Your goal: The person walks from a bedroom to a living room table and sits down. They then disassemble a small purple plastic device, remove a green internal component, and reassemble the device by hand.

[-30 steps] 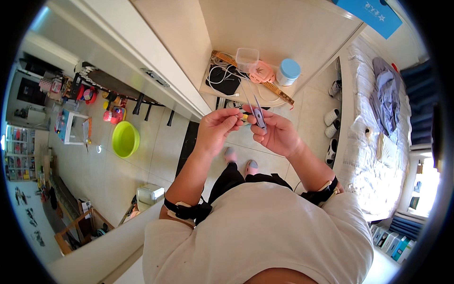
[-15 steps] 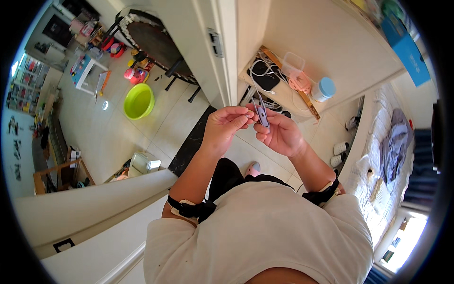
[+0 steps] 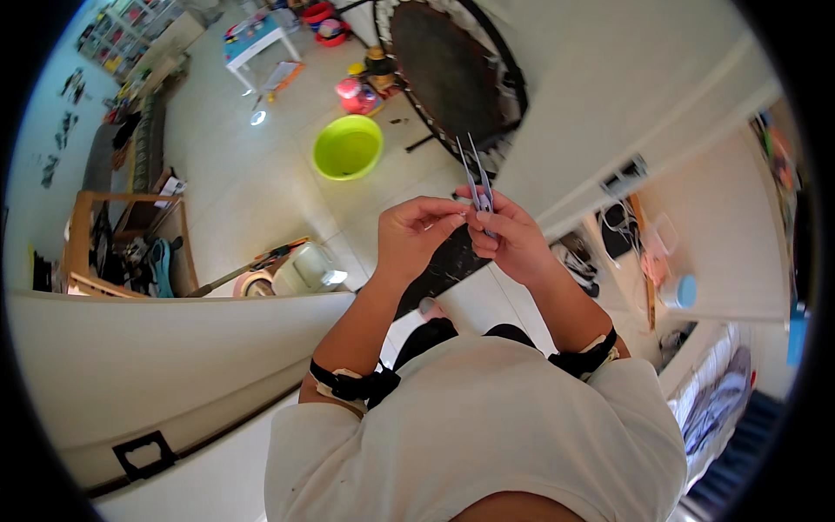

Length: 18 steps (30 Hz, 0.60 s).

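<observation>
In front of my chest, my right hand (image 3: 520, 246) is closed round a pair of lavender tweezers (image 3: 483, 202). Their two long thin prongs point away from me and stand apart at the tips. Just to the left, my left hand (image 3: 407, 239) holds its thumb and index finger pinched together, close to the tweezers' body. A tiny pale speck shows at that pinch, too small to name. The fingertips of both hands nearly meet, and part of the tweezers' body is hidden by my right fingers.
I stand at a doorway with a dark stone threshold (image 3: 444, 274). Past it are a lime green basin (image 3: 348, 148), a small trampoline (image 3: 448, 70) and a lidded bin (image 3: 306, 268). On the right, a door edge with a metal latch plate (image 3: 624, 174) stands before a shelf holding a blue-lidded jar (image 3: 681, 291).
My body and view have turned left toward the doorway, so the basin and trampoline sit nearer the middle. Both hands keep their hold and stay close together.
</observation>
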Each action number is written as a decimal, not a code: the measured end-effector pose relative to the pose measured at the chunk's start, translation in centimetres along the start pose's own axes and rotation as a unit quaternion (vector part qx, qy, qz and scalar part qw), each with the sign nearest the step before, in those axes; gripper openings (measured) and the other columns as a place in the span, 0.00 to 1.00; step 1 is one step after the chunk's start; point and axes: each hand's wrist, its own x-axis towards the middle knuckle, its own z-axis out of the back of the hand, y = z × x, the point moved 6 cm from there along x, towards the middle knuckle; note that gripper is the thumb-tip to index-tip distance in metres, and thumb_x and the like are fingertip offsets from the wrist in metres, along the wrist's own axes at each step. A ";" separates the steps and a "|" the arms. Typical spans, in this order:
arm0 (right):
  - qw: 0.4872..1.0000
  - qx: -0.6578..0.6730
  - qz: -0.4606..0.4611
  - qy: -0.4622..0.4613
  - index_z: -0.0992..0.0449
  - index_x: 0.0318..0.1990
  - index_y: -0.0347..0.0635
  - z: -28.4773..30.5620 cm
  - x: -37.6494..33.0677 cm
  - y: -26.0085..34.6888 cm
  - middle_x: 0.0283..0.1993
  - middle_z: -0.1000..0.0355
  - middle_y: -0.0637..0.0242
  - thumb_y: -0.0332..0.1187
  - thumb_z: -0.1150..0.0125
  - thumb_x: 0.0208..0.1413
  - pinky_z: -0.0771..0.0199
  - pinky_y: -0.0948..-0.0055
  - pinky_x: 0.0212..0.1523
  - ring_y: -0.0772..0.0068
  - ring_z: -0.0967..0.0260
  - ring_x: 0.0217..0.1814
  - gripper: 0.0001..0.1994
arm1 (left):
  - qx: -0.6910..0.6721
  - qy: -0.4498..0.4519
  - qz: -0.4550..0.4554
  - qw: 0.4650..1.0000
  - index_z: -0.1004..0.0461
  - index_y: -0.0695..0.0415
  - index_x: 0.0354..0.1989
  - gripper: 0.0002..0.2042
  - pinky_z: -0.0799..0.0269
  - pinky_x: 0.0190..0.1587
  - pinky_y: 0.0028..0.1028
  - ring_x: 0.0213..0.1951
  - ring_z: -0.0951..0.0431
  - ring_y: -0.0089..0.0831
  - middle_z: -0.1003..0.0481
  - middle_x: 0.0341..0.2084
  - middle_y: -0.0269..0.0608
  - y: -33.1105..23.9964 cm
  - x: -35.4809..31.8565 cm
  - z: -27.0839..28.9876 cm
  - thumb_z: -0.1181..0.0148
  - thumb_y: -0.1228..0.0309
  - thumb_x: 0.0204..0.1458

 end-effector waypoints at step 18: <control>0.978 -0.014 -0.120 0.169 0.45 0.59 0.33 -7.4 37.1 -2.3 0.33 0.35 0.69 0.30 0.61 0.49 0.48 0.85 0.23 0.83 0.48 0.21 0.26 | 0.136 -0.272 -0.065 0.951 0.27 0.65 0.35 0.08 0.31 0.38 0.19 0.35 0.26 0.22 0.25 0.31 0.39 -1.5 17.3 27.9 0.43 0.84 0.45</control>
